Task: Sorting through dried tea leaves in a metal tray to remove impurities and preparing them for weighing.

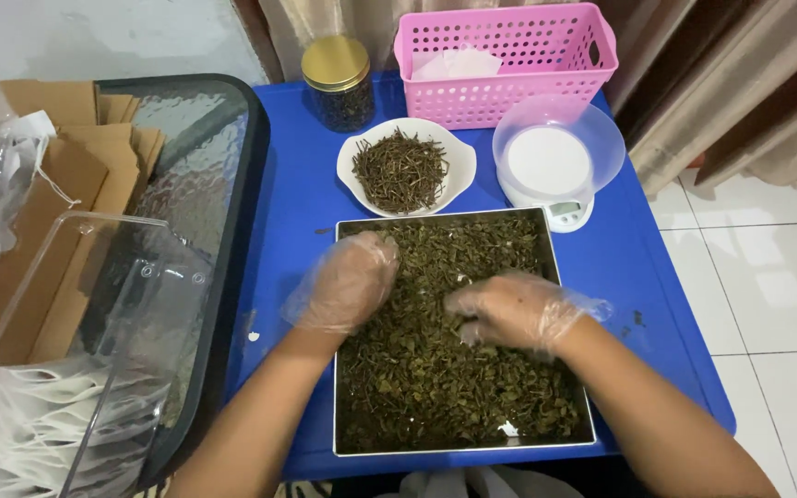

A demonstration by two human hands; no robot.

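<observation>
Tray (572, 361): square metal tray, centre of the blue tabletop (297, 231), just before the person; filled edge to edge with leaves.
Leaves (435, 387): dried, dark green, crumpled; a loose layer over the whole tray floor, a small bare spot near the front rim.
Left hand (348, 281): in a thin clear glove; lies palm down on the leaves at the tray's upper left, partly over the left rim. Grip: fingers curled loosely on the leaves; whether any are pinched I cannot tell.
Right hand (509, 309): gloved likewise; rests on the leaves right of centre, fingers pointing left and bent down into the layer. Grip: half closed over leaves beneath the fingertips; hold not clear.
Leaves to grip: directly under both hands, touching palms and fingers; the rest spreads in front of and between them.
Bowl (458, 166): white, just behind the tray, holding dark thin twigs (400, 171).
Scale (555, 166): small white kitchen scale, clear dish on top, right of the bowl.
Basket (509, 69): pink, perforated, at the back edge.
Jar (337, 83): glass, gold lid, dark contents, left of the basket.
Side table (205, 148): glass-topped, left; brown paper bags (76, 184) and a clear plastic box (94, 314) on it.
</observation>
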